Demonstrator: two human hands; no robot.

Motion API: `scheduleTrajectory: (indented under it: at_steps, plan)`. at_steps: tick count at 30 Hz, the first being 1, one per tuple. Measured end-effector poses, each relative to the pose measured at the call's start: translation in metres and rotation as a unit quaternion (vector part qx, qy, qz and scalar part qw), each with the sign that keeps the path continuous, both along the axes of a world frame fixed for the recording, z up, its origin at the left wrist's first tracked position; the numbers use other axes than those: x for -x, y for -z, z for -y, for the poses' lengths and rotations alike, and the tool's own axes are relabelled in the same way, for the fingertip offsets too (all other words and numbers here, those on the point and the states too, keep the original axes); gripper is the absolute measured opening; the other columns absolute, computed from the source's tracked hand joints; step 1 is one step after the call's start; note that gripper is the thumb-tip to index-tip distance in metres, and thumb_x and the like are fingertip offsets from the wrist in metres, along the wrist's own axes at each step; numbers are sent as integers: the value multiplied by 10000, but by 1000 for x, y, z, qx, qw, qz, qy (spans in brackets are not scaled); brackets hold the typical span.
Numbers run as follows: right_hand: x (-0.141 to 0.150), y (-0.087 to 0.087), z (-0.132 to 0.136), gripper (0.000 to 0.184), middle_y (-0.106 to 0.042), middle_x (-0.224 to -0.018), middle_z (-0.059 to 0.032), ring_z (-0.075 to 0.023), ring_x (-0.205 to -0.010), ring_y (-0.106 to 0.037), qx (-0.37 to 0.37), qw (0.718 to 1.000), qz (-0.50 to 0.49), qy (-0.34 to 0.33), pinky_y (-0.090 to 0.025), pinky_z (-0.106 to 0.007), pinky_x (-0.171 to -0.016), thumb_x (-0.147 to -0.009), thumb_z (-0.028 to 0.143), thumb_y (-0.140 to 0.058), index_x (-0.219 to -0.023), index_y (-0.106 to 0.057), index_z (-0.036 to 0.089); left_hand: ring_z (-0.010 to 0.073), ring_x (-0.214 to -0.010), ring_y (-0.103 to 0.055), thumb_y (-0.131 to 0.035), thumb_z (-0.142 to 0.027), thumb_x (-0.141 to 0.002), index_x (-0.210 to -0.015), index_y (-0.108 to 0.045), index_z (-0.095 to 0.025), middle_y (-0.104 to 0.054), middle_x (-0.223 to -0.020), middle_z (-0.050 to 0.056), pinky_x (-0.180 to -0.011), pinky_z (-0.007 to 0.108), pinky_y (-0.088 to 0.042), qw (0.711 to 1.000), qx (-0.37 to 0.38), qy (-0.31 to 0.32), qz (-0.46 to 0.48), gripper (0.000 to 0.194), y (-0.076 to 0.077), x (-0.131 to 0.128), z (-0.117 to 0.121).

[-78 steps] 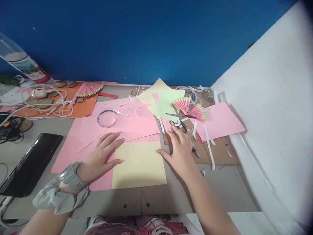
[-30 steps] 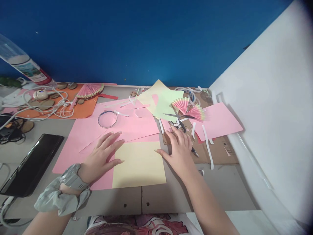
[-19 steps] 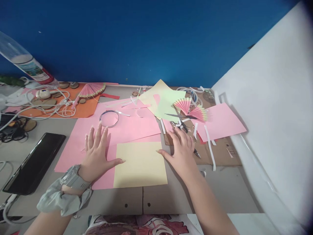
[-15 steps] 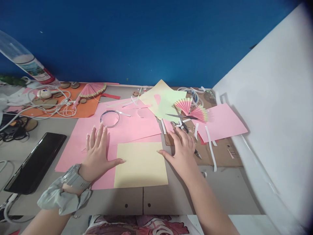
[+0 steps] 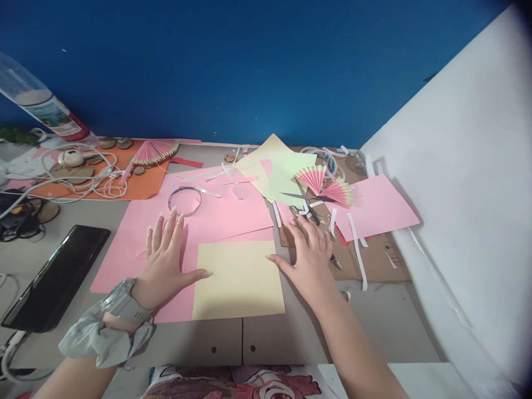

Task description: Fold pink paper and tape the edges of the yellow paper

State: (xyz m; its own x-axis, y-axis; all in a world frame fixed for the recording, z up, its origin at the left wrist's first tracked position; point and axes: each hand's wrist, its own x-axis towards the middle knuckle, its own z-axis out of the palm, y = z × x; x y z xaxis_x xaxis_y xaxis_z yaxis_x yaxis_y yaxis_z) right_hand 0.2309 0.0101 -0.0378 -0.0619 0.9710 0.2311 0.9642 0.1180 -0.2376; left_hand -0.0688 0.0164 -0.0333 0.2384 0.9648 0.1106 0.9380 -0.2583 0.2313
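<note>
A pale yellow sheet of paper lies flat near the table's front edge, partly over larger pink paper. My left hand is at its left side, fingers stretched out over the pink paper and thumb at the yellow sheet's left part. At the opposite side, my right hand is spread with its thumb tip over the sheet's right edge. Neither hand holds anything. Beyond the right fingers lie black scissors, partly hidden. A roll of tape rests on the pink paper past my left fingertips.
Pleated pink paper fans and white paper strips lie on cardboard at right. A phone is at left, with tangled white cables and a tilted plastic bottle behind. A blue wall closes off the back.
The view has shifted very slightly, so things appear a little further left. Both hands stay spread in the same places beside the yellow sheet.
</note>
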Motion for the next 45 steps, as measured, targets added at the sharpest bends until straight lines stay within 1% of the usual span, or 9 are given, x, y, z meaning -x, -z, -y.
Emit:
scheduleTrajectory:
  at_steps: [13,20,26,32,40,45]
  plan:
    - [-1,0,-1,656,-385,-1388,-111,-325,-1286,-297,-3,1000,-6,-4,-187,-532,-1043,-740,557,-603,-1271,-441,207,374,-1384,11,-538,-749,-644,-1462,16,-171,-59,-1527,154,-1086,567,-72,1000,3,8,-8,1144,-1,0,0]
    - [-1,0,-1,667,-394,-1377,-114,-317,-1283,-295,-5,1000,-1,-3,-183,-530,-1047,-737,566,-600,-1274,-434,208,386,-1380,-15,-526,-750,-652,-1462,-15,-175,-96,-1520,163,-1077,578,-91,1000,-3,10,-10,1117,-1,0,0]
    - [0,1,0,644,-371,-1396,-111,-327,-1293,-290,0,1000,-8,-3,-173,-547,-1043,-756,550,-585,-1286,-416,225,404,-1374,-45,-532,-738,-661,-1461,-29,-183,-110,-1517,167,-1071,585,-105,1000,1,12,-12,1096,-2,0,0]
    - [1,-1,0,642,-392,-1382,-111,-328,-1283,-302,-5,1000,-8,-4,-180,-538,-1044,-755,545,-592,-1281,-422,220,398,-1376,-43,-550,-720,-664,-1462,-23,-200,-114,-1519,152,-1074,581,-101,1000,-1,14,-9,1089,-1,0,0]
    - [1,-1,0,650,-383,-1391,-107,-324,-1287,-294,-2,1000,-5,-3,-171,-543,-1046,-757,550,-588,-1289,-418,217,392,-1377,-43,-537,-723,-673,-1461,-64,-172,-120,-1518,153,-1079,580,-98,1000,4,16,-17,1072,-1,1,0]
    - [1,0,0,653,-383,-1397,-106,-319,-1290,-298,1,1000,3,-5,-167,-546,-1050,-768,548,-579,-1301,-408,212,401,-1374,-49,-532,-708,-690,-1460,-84,-183,-132,-1518,146,-1074,588,-105,1000,4,26,-15,1034,-2,1,0]
